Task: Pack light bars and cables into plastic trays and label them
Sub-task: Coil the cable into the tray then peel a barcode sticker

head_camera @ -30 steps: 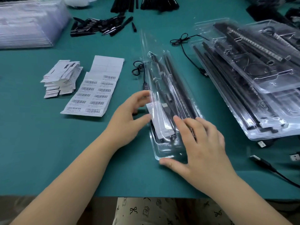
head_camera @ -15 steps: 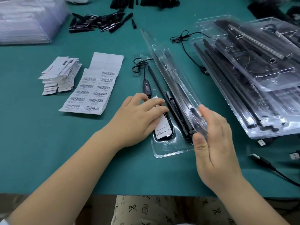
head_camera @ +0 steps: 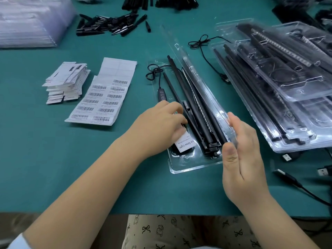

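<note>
Two hands (head_camera: 158,126) (head_camera: 240,155), one open tray (head_camera: 186,164)

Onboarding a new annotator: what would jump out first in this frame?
The open clear clamshell tray at centre: black light bars and a cable with inline controller lie in it, while the right hand holds its lid raised and the left hand presses a printed card into the near end. To the right, a stack of packed trays; to the left, a barcode label sheet.
</note>
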Tool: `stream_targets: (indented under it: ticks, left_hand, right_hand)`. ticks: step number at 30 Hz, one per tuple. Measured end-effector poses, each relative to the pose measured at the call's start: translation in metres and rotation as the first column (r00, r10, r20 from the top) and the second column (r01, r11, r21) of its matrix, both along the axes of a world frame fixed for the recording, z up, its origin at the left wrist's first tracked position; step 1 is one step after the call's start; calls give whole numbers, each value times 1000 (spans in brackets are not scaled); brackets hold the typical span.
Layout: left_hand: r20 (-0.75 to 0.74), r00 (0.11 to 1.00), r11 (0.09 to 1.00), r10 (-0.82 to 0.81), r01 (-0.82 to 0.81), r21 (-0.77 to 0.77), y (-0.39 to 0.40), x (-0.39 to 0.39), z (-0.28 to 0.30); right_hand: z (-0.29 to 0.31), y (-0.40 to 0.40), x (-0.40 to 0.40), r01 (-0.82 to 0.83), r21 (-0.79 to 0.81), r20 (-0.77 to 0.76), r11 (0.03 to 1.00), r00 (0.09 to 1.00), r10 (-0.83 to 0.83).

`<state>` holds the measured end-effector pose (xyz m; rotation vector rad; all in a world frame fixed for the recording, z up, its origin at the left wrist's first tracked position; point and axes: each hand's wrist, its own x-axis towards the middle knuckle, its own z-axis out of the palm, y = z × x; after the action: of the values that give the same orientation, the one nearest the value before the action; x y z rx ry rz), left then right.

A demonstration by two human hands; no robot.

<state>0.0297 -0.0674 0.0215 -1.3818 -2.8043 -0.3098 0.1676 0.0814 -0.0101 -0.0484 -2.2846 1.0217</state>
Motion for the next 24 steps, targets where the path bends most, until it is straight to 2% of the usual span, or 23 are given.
stream_targets:
  ticks: [3,7,12,21,24]
  left_hand:
    - [42,998,999,47,-46,-11,-5,1,3]
    - [68,998,998,4,0,-56,-5,-5,9]
    - [132,991,999,-32,32,5,5,-10,13]
    - [127,992,1000,-4,2,18,-6,0,8]
    - [135,986,992,100,-109,63,-8,11,0]
  right_hand:
    - [-1,1,1,2,-29,-10,1000,1000,-2]
    - [1,1,1,13,-66,0,998,1000,-13]
    - [0,1,1,8,-66,2,998,1000,-8]
    - [-3,2,0,-17,-84,-9,996,1000,16]
    - [-4,3,0,-11,-83,-13,997,1000,10]
